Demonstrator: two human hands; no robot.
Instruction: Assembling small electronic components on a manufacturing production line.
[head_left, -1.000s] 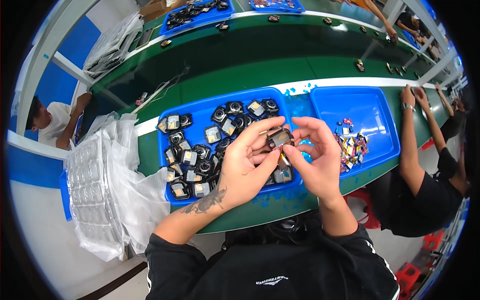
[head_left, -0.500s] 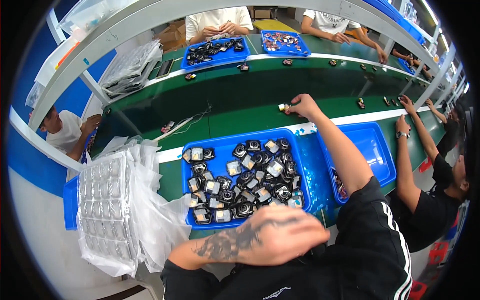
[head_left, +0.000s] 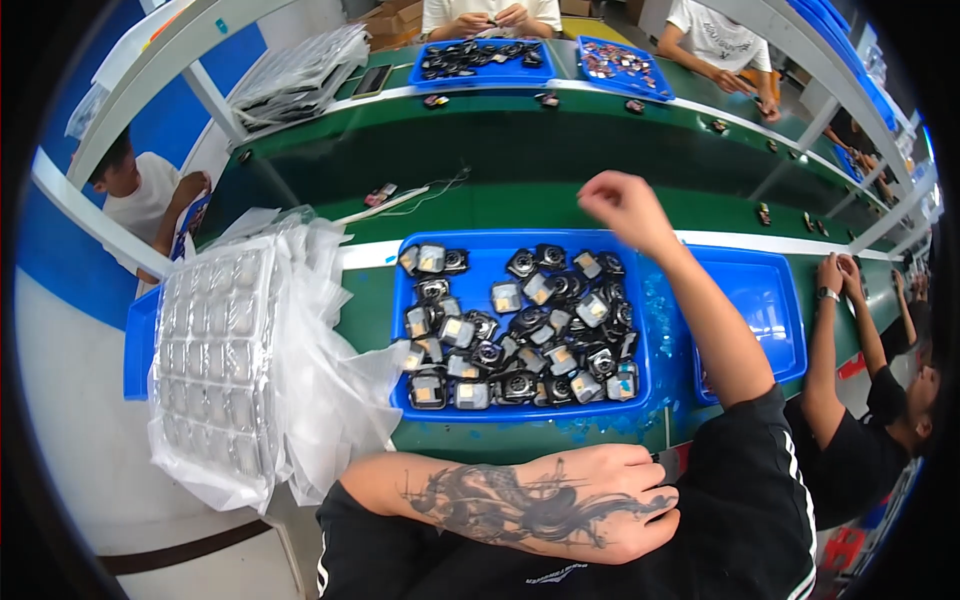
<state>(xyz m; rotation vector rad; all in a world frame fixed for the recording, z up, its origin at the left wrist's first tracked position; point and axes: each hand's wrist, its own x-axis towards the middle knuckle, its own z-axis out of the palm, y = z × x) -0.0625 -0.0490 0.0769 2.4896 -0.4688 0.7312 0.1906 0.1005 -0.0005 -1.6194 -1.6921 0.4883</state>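
Observation:
My left hand (head_left: 612, 503) is held low against my body, its tattooed back toward me. The fingers curl under, and whatever they hold is hidden. Over the green conveyor belt, my right hand (head_left: 628, 212) hovers with its fingers pinched together; no object shows at the fingertips. Between both hands stands a blue tray (head_left: 643, 330) full of small black camera-like modules (head_left: 519, 386), many with grey and tan backs. Beside it, partly under my right forearm, lies a second blue tray (head_left: 752, 300) whose visible floor is mostly bare.
Stacked clear plastic blister trays (head_left: 225, 340) with loose white film stand at left. Small electronic parts (head_left: 381, 194) and a thin white cable (head_left: 425, 192) lie on the belt (head_left: 480, 150). Blue film scraps (head_left: 657, 330) litter the gap between trays. Co-workers sit across, at left and right.
My right hand has pulled back from the small part it was touching on the belt, and that part no longer shows. My left hand has shifted slightly right. The whole view has turned somewhat.

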